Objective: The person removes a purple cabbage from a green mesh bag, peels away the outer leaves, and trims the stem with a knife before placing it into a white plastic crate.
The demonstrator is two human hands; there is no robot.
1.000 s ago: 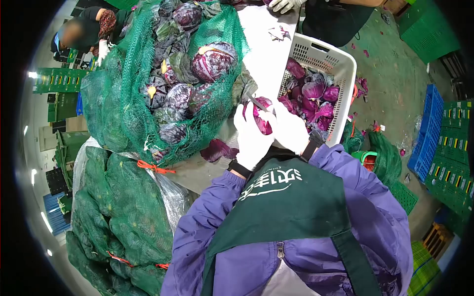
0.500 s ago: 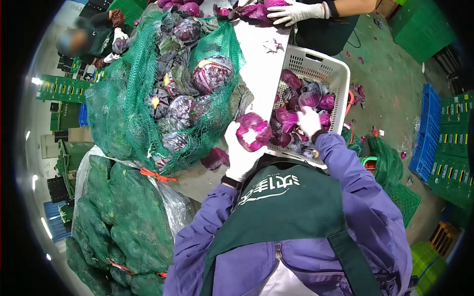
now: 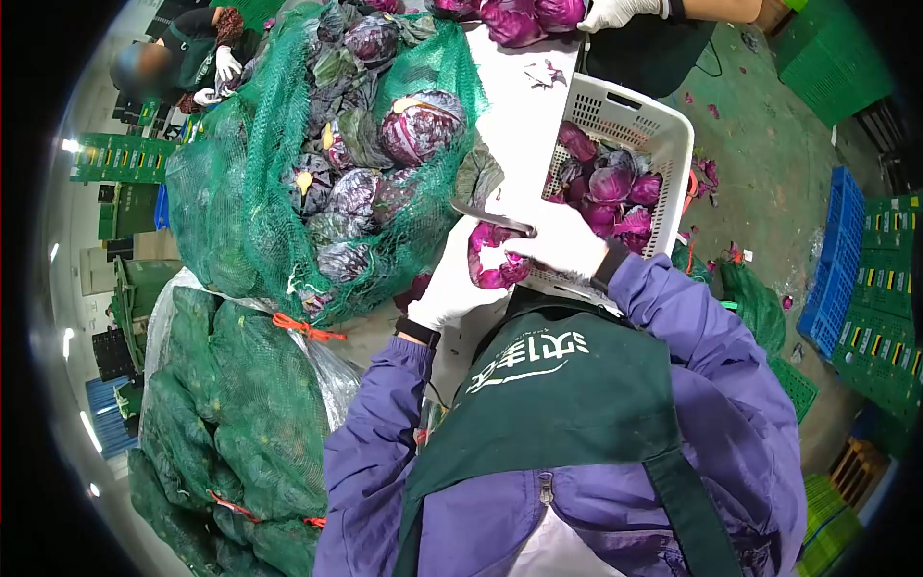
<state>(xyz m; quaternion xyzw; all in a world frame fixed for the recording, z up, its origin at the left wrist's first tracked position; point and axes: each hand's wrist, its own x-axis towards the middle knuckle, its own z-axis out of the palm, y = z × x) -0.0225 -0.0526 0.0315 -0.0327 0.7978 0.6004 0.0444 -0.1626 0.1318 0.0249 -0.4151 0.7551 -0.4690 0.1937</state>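
Note:
My left hand (image 3: 450, 285), in a white glove, is wrapped around a trimmed red cabbage (image 3: 487, 271) with a pale cut patch facing me. A knife (image 3: 488, 218) is in my gloved right hand (image 3: 562, 238), its blade pointing left across the top of the cabbage. The fingers of both hands are closed, and part of the knife's handle is hidden in my right glove. Just beyond my right hand, purple leaves (image 3: 610, 185) lie in a white plastic crate (image 3: 680, 144). To the left, an open green mesh bag (image 3: 279, 154) holds several untrimmed red cabbages (image 3: 421, 128).
A white tabletop (image 3: 519, 106) runs between bag and crate. Full green mesh sacks (image 3: 269, 375) stand at lower left. Across the table, another person's gloved hand (image 3: 620, 12) is near purple cabbages (image 3: 519, 19); a second person (image 3: 187, 58) works at far left.
My right hand has come out of the crate to the cabbage and now shows a knife. The left hand still holds the cabbage. The co-worker's hand at the top has shifted right.

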